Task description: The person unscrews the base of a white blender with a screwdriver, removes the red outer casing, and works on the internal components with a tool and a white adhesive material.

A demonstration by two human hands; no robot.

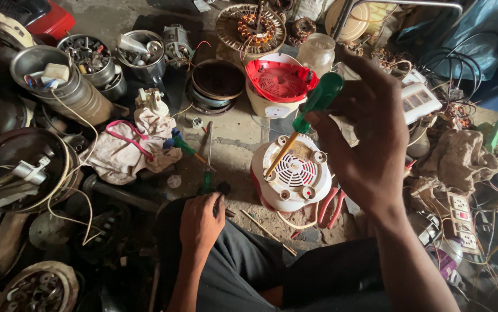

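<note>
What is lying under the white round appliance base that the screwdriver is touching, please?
Red-handled pliers and a pale cord stick out from beneath the white round base, on the gritty floor. The pliers' jaws and whatever else lies below are covered by the base.

A person's two bare hands, the left hand (200, 222) and the right hand (364, 136), extend from uncovered forearms with no sleeves, rings, watch or gloves visible. Dark grey trousers (243, 266) cover the folded legs below.

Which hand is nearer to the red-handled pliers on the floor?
The right hand, raised just above the pliers with a green screwdriver. The left hand rests farther away, to their left.
</note>
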